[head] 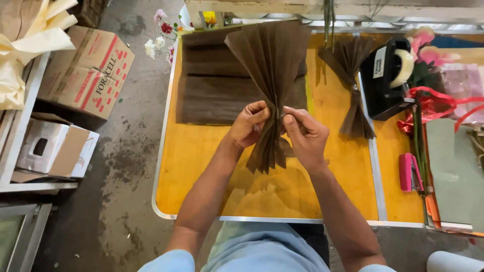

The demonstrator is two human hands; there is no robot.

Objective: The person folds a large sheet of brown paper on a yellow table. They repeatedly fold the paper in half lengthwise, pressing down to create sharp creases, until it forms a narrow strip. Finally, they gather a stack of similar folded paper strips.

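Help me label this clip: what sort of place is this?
Probably a florist's or gift-wrap workshop. Both hands pinch a pleated brown paper fan over a yellow worktable, with a tape dispenser, red ribbon and flowers nearby.

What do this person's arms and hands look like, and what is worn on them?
Both arms are bare from the short light-blue sleeves down. The left hand and right hand wear no gloves; no ring, watch or bracelet shows. The sleeves match a light-blue shirt.

both hands [277,128] pinching pleated brown paper fan [272,75], yellow table [201,156]
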